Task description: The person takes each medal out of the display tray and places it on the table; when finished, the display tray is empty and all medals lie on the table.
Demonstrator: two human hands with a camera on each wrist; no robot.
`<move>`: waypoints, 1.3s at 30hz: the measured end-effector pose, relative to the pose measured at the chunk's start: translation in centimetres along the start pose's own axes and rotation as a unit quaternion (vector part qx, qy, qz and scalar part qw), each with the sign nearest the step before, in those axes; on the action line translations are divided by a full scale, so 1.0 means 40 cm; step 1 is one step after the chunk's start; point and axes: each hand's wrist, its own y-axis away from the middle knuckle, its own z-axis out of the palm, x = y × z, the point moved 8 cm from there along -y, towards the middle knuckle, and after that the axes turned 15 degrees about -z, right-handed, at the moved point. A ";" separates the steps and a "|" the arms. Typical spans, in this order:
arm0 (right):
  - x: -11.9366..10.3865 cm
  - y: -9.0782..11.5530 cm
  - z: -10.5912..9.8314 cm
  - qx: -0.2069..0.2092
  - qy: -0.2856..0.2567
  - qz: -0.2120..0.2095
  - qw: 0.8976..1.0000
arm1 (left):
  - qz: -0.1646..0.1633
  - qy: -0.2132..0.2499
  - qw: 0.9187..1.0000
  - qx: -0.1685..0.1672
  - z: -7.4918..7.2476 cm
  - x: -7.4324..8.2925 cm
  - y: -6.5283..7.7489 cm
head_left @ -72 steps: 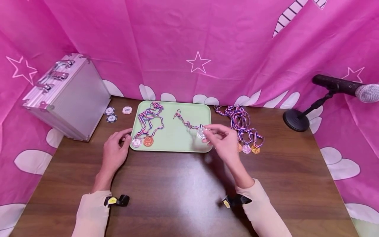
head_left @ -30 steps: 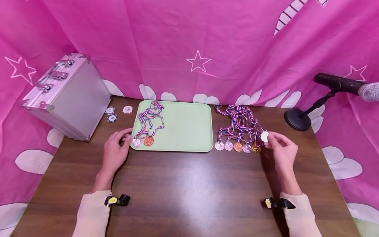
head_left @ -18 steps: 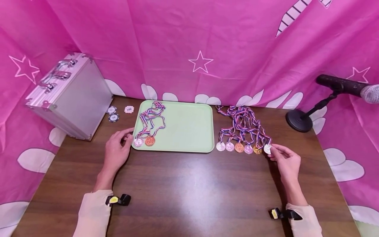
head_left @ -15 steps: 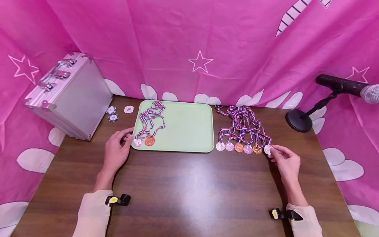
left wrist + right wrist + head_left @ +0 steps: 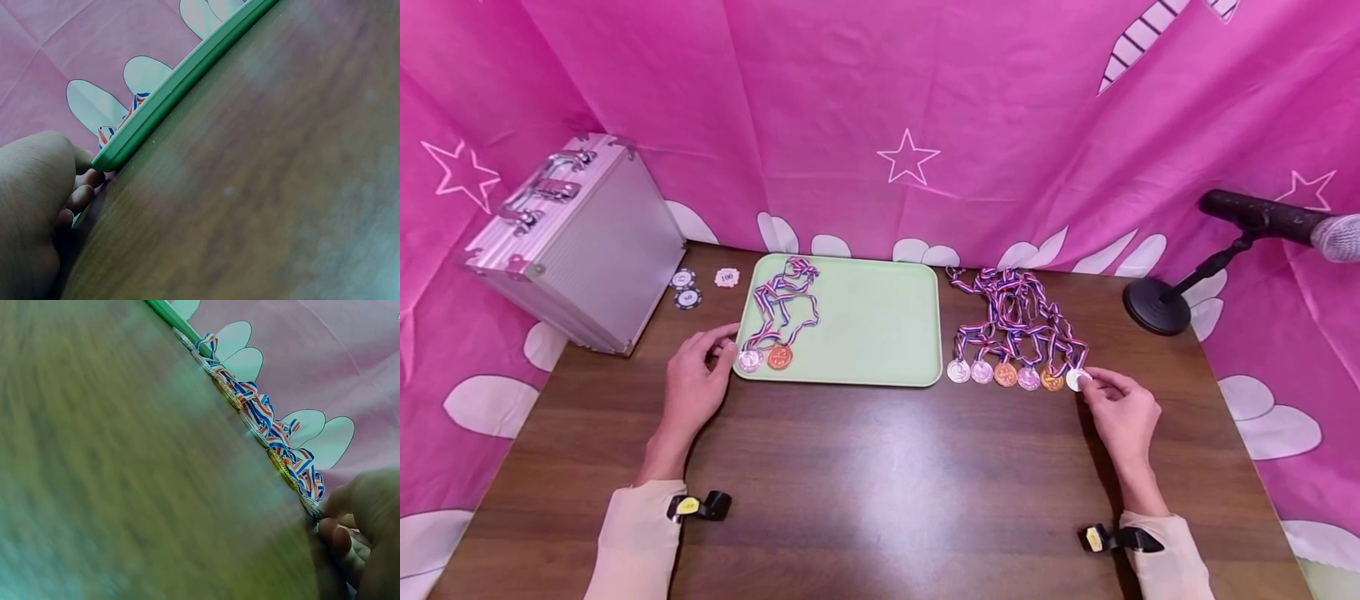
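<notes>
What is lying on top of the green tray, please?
The green tray holds a silver-coloured medal and a copper-coloured medal, with striped ribbons stretching behind them. The tray surface beneath them is covered and cannot be seen.

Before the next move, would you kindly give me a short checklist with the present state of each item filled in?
1. Left hand holding the green tray at its edge: ok.
2. Right hand free of the end silver medal: not ok, touching.
3. Six medals right of the tray in one row: ok.
4. Row's ribbons separate: not ok, heaped together.
5. Tray's right part bare: ok.
6. End silver medal fully down: cannot tell, hand partly covers it.
</notes>
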 end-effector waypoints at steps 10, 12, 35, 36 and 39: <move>0.000 0.003 0.000 0.034 0.025 -0.011 0.999 | -0.003 -0.002 1.000 -0.002 0.001 -0.001 0.001; 0.005 0.007 -0.003 0.046 0.015 0.001 0.999 | -0.003 -0.003 1.000 -0.004 0.001 -0.001 0.001; -0.163 0.048 0.079 0.067 -0.104 -0.059 0.991 | -0.006 -0.007 1.000 -0.005 0.002 -0.006 0.002; -0.180 0.050 0.089 0.064 -0.113 -0.066 0.989 | -0.007 -0.006 1.000 -0.005 0.002 -0.007 0.002; -0.227 0.057 0.122 0.049 -0.132 -0.083 0.986 | -0.008 -0.004 1.000 -0.006 0.001 -0.006 0.000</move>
